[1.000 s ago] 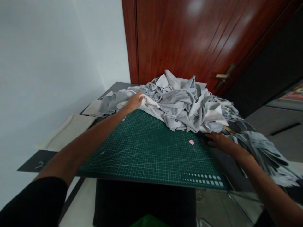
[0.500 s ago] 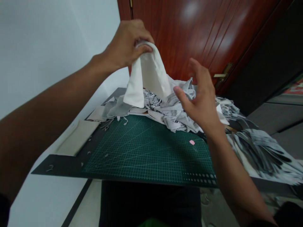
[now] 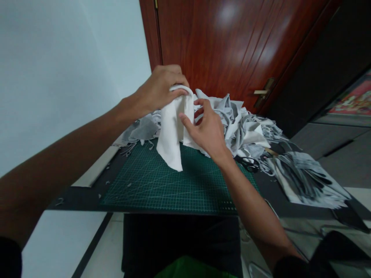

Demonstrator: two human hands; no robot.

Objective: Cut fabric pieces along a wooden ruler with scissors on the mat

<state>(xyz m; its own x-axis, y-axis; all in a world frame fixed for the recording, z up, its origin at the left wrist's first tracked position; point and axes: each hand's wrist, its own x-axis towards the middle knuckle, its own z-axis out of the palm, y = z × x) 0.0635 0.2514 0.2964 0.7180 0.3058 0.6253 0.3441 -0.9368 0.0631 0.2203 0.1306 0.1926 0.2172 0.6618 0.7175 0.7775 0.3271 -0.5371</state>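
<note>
My left hand (image 3: 165, 87) pinches a folded piece of white fabric (image 3: 169, 141) at its top. The fabric drapes down in two layers over the cutting mat, its front corner hanging lowest. At its right edge is my right hand (image 3: 207, 129), with the thumb across the near face and the curled fingers at the far side. How firmly these fingers press is hard to see. Below both hands lies a green cutting mat (image 3: 174, 189) with a printed grid.
Grey and white fabric scraps (image 3: 232, 119) are heaped along the back. Black-handled scissors (image 3: 251, 165) lie at the mat's right, near a stack of grey cloth strips (image 3: 310, 179). A folded beige cloth (image 3: 95, 168) rests on the left. Behind stands a brown door (image 3: 208, 46).
My left hand has come lower with the white fabric. My right hand, spread and apart before, has moved left to the fabric's edge. The view has shifted slightly.
</note>
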